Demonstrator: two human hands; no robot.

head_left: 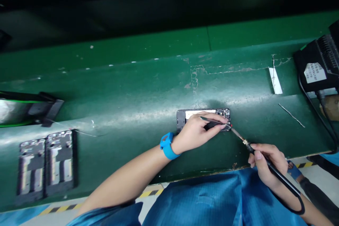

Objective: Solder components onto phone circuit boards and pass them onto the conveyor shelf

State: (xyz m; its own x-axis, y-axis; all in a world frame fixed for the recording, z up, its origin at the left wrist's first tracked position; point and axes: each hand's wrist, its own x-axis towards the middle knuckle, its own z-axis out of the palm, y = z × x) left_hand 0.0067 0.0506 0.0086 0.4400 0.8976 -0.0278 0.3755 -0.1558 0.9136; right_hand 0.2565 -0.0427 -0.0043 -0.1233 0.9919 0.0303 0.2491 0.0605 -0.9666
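An opened phone lies lengthwise on the green bench, its circuit board showing at the right end. My left hand, with a blue strap on its wrist, rests over the phone. Its fingers are closed on dark tweezers, whose tips reach the board's right end. A soldering iron is gripped in my right hand like a pen. The iron's metal tip points up and left, close to the phone's right end near a small red spot; whether it touches cannot be made out.
Two more opened phones lie side by side at left. A black boxy device with cables stands at right. Nearer are a white strip and a thin wire. A dark object sits at the left edge.
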